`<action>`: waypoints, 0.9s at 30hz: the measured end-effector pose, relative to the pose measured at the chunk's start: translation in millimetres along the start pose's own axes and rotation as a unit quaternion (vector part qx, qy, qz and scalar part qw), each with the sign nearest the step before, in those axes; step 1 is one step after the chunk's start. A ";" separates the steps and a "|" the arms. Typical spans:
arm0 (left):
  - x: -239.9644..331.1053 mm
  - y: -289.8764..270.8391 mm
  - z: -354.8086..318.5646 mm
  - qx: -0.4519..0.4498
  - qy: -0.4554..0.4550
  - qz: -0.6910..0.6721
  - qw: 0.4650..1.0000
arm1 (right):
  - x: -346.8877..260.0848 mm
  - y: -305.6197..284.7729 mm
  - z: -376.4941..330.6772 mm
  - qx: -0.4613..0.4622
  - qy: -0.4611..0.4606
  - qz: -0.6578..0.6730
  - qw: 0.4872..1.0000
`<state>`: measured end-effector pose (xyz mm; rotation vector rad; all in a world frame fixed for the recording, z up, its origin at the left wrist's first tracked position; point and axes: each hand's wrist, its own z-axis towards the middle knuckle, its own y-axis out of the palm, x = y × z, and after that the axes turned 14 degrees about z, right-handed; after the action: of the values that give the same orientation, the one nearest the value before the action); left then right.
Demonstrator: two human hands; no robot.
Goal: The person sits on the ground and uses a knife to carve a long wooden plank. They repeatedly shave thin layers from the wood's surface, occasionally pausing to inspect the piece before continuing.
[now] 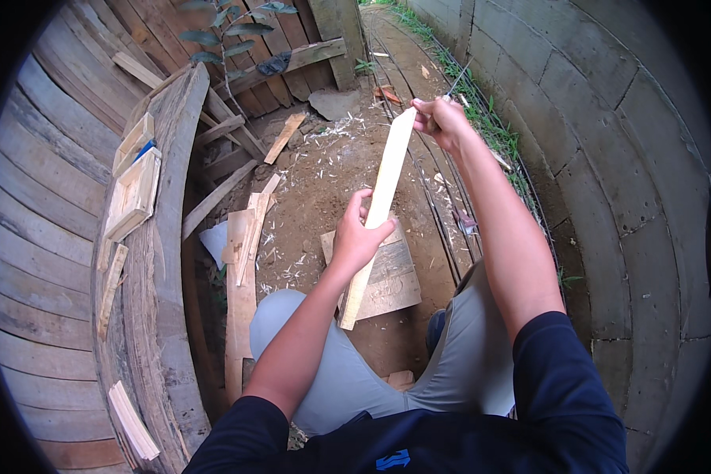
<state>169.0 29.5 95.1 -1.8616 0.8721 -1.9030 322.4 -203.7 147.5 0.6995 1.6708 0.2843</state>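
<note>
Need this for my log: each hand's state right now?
Left hand: closed, holding the pale wooden strip.
Right hand: closed, holding a thin tool.

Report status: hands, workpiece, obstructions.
Left hand gripping pale wooden strip mid-length. Right hand at its upper end, holding slim tool. Strip slanting above wooden board; no obstruction visible.

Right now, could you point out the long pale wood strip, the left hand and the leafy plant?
Long pale wood strip (381,205): head view, middle of its broad face.
Left hand (357,242): head view, near the thumb's base.
Leafy plant (249,29): head view, on one leaf.
</note>
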 end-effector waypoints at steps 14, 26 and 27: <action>-15.1 4.3 8.3 -0.070 -0.075 -0.177 0.979 | 3.0 -22.1 8.0 0.036 0.061 -0.127 0.989; -6.8 -6.3 1.7 -0.192 -0.056 -0.457 0.867 | 1.7 7.9 -16.7 -0.091 0.085 -0.076 0.989; -4.9 -5.7 0.9 -0.207 -0.046 -0.478 0.852 | 1.6 9.3 -17.9 -0.112 0.087 -0.063 0.988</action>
<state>171.2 36.7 94.9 -3.0234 0.3101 -2.1888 307.9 -192.1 155.4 0.4076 1.8059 0.4447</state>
